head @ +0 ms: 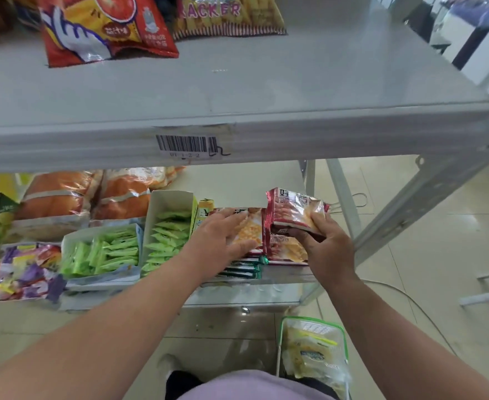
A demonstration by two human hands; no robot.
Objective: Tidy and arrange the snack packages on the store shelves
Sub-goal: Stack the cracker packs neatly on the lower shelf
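Red cracker packet (296, 210) sat pinched in the right hand (328, 246), lifted above the near-right stack (285, 249), likely for adding on top; the left hand (223, 236) lay flat-fingered, steadying the neighbouring packet (247, 226).

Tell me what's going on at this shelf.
A person is tidying snacks on the lower shelf. The right hand grips a red cracker packet, lifted above more packets of the same kind. The left hand lies flat on the cracker packets beside it. Boxes of green sachets sit to the left.
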